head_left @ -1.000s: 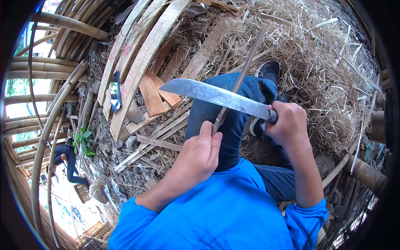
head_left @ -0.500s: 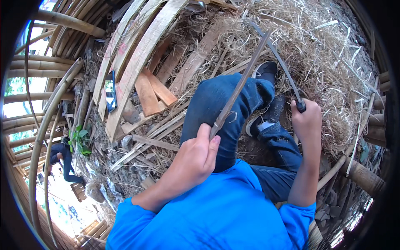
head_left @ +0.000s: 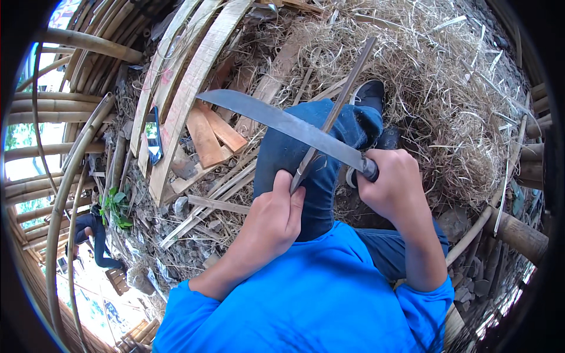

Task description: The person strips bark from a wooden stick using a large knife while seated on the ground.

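My left hand is closed round the lower end of a narrow brown strip, which looks like bamboo or wood. The strip slants up and away over my bent knee in jeans. My right hand grips the dark handle of a machete. Its broad, curved grey blade points to the far left and crosses over the strip above my left hand. Whether the blade touches the strip I cannot tell. My fingers hide the strip's near end.
Pale shavings are heaped at the far right. Long planks, short wood pieces and a phone lie at the left. Thick bamboo poles border the left side, and another person is beyond them.
My right hand has moved left and nearer. The machete has swung from pointing far ahead to lying leftward across the strip. My left hand has barely moved.
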### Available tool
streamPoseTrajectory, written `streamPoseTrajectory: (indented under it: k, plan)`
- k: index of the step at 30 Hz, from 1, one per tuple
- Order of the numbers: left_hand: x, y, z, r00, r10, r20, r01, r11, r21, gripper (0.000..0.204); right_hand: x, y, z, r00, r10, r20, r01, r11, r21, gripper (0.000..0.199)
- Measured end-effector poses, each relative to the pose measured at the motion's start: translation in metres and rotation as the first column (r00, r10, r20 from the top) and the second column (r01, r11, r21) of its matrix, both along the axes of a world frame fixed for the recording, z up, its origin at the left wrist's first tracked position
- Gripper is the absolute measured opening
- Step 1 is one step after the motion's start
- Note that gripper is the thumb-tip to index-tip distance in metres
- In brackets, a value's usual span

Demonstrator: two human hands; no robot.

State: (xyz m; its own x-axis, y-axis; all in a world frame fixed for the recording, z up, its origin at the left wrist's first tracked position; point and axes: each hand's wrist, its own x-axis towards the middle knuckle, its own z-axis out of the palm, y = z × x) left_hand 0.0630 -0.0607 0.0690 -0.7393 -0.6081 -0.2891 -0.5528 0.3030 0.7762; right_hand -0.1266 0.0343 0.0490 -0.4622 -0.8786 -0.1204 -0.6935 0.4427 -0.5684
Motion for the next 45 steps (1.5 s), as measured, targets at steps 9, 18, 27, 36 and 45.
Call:
streamPoseTrajectory:
  k: [9, 18, 27, 36, 45]
  plan:
    - [-0.001, 0.0, 0.002, 0.996, -0.007, 0.089, 0.006, 1.0, 0.01, 0.019, -0.013, -0.01, -0.012, 0.993, 0.026, -0.115, -0.022, 0.999, 0.043, 0.019]
    - [0.0, 0.001, -0.001, 0.995, 0.003, 0.1, -0.002, 1.0, -0.008, 0.019, -0.016, -0.015, -0.016, 0.971, 0.016, -0.24, -0.01, 1.0, 0.027, 0.021]
    - [0.0, 0.004, -0.001, 0.992, 0.024, 0.122, -0.021, 1.0, -0.019, 0.015, -0.023, -0.017, -0.011, 0.947, -0.024, -0.32, 0.047, 0.997, 0.066, 0.023]
    - [-0.002, 0.001, -0.001, 0.991, -0.008, 0.132, 0.019, 0.996, -0.086, 0.021, -0.027, -0.02, -0.016, 0.953, -0.042, -0.299, 0.039, 0.999, -0.018, 0.015]
    - [0.005, 0.005, -0.003, 0.991, 0.015, 0.13, -0.009, 0.999, -0.044, 0.016, -0.109, -0.021, -0.009, 0.847, -0.44, -0.299, 0.513, 0.826, 0.236, 0.024]
